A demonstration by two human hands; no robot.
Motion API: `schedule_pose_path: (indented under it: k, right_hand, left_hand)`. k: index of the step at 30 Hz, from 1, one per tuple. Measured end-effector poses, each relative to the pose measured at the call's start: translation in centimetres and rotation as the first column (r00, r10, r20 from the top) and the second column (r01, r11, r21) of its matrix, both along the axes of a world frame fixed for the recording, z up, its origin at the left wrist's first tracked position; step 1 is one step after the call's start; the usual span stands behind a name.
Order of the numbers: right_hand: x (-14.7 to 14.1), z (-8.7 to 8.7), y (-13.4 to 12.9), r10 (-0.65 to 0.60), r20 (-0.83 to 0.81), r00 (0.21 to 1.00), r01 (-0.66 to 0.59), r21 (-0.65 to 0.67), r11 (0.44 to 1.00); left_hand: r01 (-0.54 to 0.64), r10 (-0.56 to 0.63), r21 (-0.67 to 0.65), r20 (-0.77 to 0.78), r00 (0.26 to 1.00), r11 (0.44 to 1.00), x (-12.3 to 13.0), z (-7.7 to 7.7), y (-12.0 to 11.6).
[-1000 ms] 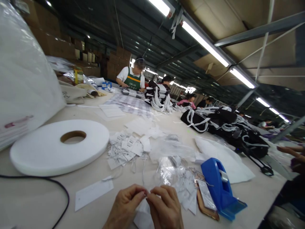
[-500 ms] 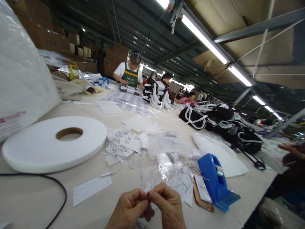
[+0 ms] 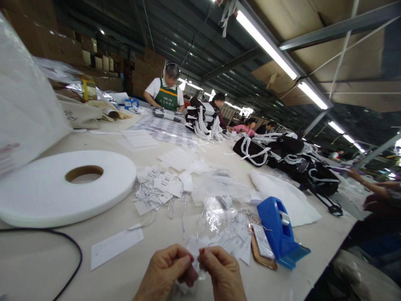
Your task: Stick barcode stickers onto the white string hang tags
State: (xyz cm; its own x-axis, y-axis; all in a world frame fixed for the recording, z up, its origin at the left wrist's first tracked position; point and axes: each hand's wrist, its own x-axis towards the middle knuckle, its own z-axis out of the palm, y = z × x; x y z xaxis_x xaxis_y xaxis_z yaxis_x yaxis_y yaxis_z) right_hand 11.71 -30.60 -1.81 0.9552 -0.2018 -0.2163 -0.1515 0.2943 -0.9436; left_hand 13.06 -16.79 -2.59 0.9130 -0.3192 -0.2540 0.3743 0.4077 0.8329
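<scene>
At the near edge of the table, my left hand [image 3: 166, 267] and my right hand [image 3: 222, 267] face each other with a small gap between their fingertips. Each pinches thumb against forefinger; whatever lies in the pinches is too small to make out. Something white and clear shows below and between the fingers. Just beyond is a loose heap of white tags [image 3: 236, 238] with strings, beside a shiny clear plastic piece [image 3: 214, 214]. Farther back lies another pile of strung tags [image 3: 164, 184]. One long white tag [image 3: 117, 246] rests to the left of my hands.
A big white roll [image 3: 103, 198] and a black cable [image 3: 73, 242] occupy the left side. On the right stand a blue tape dispenser [image 3: 275, 234] and a phone-like flat object [image 3: 262, 242]. Black bags with white straps [image 3: 282, 154] lie farther back. A person in a green apron [image 3: 169, 94] stands across the table.
My fingertips, together half a second ago, have come slightly apart. The whole view has shifted a little, so the table things sit farther left and higher.
</scene>
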Motion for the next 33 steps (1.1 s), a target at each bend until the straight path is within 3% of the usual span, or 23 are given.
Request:
schedule_pose_path:
  k: [10,17,25,28,31,33]
  right_hand:
    - [-0.2,-0.3,0.5,-0.012,0.046,0.999,0.005,0.156,0.988]
    - [-1.2,-1.4,1.2,0.158,0.098,0.983,-0.175,0.213,0.961]
    - [-1.4,-1.6,1.0,0.07,0.038,0.997,-0.078,0.283,0.956]
    - [-1.8,-1.8,1.2,0.027,0.026,0.999,-0.033,0.287,0.957]
    - [-2.2,-1.9,1.0,0.084,-0.016,0.996,-0.075,0.319,0.945]
    - [-2.0,-1.5,0.2,0.12,-0.07,0.99,-0.096,0.274,0.957]
  left_hand:
    - [0.02,-0.021,-0.031,-0.016,1.0,0.999,-0.3,-0.4,-0.3]
    - [0.041,-0.041,-0.045,0.008,0.999,0.998,-0.6,-0.7,-0.3]
    - [0.116,-0.11,-0.129,0.053,0.992,0.985,-1.1,-0.1,-0.5]
    - [0.102,-0.101,-0.014,0.071,0.992,0.995,-1.5,0.5,-0.5]
    - [0.072,-0.086,0.182,0.073,0.994,0.981,-1.8,0.8,-0.6]
    - [0.04,-0.057,0.223,0.07,0.996,0.974,-1.9,0.7,-0.4]
